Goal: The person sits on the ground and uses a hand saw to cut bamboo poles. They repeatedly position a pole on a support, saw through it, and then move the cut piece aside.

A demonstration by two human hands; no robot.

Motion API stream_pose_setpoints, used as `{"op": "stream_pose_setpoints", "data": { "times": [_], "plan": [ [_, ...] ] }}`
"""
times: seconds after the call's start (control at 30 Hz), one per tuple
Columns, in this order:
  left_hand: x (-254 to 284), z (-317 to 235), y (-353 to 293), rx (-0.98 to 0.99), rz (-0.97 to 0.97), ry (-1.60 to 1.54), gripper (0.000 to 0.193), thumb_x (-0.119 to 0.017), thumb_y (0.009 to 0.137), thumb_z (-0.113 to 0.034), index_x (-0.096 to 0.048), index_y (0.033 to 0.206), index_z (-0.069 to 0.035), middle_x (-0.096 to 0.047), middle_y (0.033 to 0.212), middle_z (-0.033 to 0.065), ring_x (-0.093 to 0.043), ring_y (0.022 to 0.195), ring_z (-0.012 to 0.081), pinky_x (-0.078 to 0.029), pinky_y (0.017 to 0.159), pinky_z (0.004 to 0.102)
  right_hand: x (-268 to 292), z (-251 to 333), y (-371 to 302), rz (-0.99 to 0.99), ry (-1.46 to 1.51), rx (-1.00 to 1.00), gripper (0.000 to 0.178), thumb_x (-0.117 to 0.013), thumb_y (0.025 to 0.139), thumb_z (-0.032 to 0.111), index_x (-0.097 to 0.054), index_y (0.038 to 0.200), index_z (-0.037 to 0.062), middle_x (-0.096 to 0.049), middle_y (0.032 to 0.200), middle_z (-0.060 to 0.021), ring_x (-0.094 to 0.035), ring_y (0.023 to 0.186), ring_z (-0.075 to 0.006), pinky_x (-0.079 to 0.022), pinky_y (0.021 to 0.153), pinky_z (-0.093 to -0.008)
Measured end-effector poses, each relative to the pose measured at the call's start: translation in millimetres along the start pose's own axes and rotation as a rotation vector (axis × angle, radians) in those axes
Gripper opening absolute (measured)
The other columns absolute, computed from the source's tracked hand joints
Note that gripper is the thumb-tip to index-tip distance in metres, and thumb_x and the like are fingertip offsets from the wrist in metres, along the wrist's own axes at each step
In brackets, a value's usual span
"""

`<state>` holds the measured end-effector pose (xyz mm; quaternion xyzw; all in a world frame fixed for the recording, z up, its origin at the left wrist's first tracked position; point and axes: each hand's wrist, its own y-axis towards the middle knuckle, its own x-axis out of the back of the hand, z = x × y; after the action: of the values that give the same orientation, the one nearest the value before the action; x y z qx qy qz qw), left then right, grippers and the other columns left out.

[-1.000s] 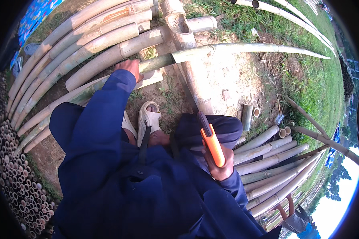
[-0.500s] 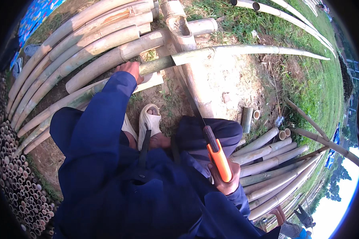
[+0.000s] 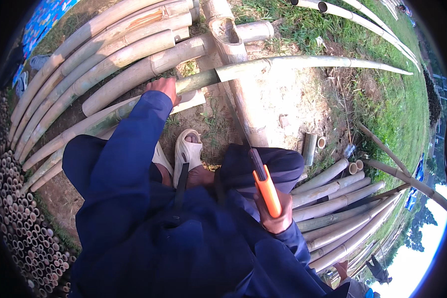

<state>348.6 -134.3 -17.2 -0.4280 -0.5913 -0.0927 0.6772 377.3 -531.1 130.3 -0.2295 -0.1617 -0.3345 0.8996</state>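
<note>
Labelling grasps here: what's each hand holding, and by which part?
Right hand: the saw, by its orange handle. Left hand: the bamboo pole, gripped left of where the saw meets it.

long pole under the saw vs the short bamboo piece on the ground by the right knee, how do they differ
The long pole is far longer than the short piece. The left hand grips the long pole and the saw meets it, while the short piece sits untouched on the ground. Both look like bamboo.
</note>
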Motion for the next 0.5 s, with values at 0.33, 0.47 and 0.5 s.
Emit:
{"op": "stream_pose_setpoints", "data": {
  "times": [0.33,0.47,0.5],
  "plan": [
    [-13.4,7.0,9.6,-0.074,-0.03,-0.012,0.052,-0.084,0.075,-0.032,-0.072,0.118,-0.004,-0.072,0.119,0.0219,-0.069,0.113,0.0374,-0.054,0.099,0.0456,-47.4,-17.6,106.7,-0.038,0.038,0.114,0.014,-0.073,0.085,0.009,-0.066,0.092,-0.0002,-0.065,0.076,-0.0232,-0.065,0.073,-0.045,-0.051,0.067,-0.0447],
    [-4.9,2.0,21.8,0.081,0.124,-0.071,0.074,-0.09,0.064,-0.032,-0.068,0.13,-0.006,-0.073,0.117,0.0204,-0.069,0.113,0.0364,-0.054,0.099,0.0432,-53.1,-28.2,103.6,-0.053,0.039,0.132,0.016,-0.073,0.085,0.013,-0.068,0.093,0.0014,-0.067,0.08,-0.0248,-0.066,0.08,-0.0473,-0.053,0.07,-0.0469],
    [-2.3,-0.3,23.4,0.095,0.128,-0.043,0.075,-0.09,0.064,-0.032,-0.068,0.13,-0.005,-0.073,0.118,0.0201,-0.069,0.114,0.036,-0.054,0.099,0.0433,-52.9,-31.5,104.3,-0.055,0.032,0.129,0.016,-0.073,0.085,0.014,-0.068,0.093,0.0016,-0.067,0.08,-0.0251,-0.066,0.081,-0.0474,-0.053,0.071,-0.0472]
  ]
}}
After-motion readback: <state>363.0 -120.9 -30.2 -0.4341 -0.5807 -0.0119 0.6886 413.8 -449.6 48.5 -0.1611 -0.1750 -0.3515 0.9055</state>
